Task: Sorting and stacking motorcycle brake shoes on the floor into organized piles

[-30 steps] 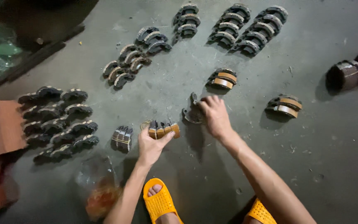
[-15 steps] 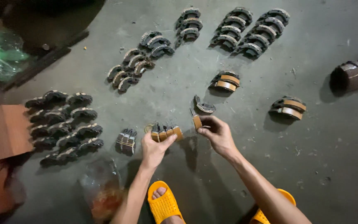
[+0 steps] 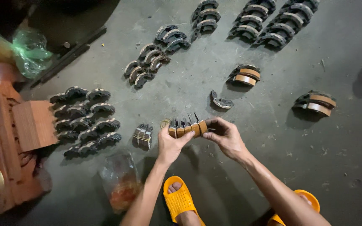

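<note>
My left hand (image 3: 170,144) and my right hand (image 3: 226,134) together hold a stack of several curved brake shoes (image 3: 187,126) with tan linings, just above the concrete floor. The left hand grips the stack's left end and the right hand presses against its right end. One loose brake shoe (image 3: 221,101) lies on the floor just beyond my right hand. A small stack of dark shoes (image 3: 143,135) stands left of my left hand.
Rows of brake shoes lie at left (image 3: 84,119), at upper centre (image 3: 153,58) and at top right (image 3: 269,23). Two bundles with tan linings (image 3: 244,75) (image 3: 316,103) sit at right. A clear plastic bag (image 3: 120,180), carved wooden furniture (image 3: 5,134) and my orange sandals (image 3: 179,201) are near.
My right hand picked a brake shoe up off the floor and brought it to the stack in my left hand. Both hands now hold the stack together.
</note>
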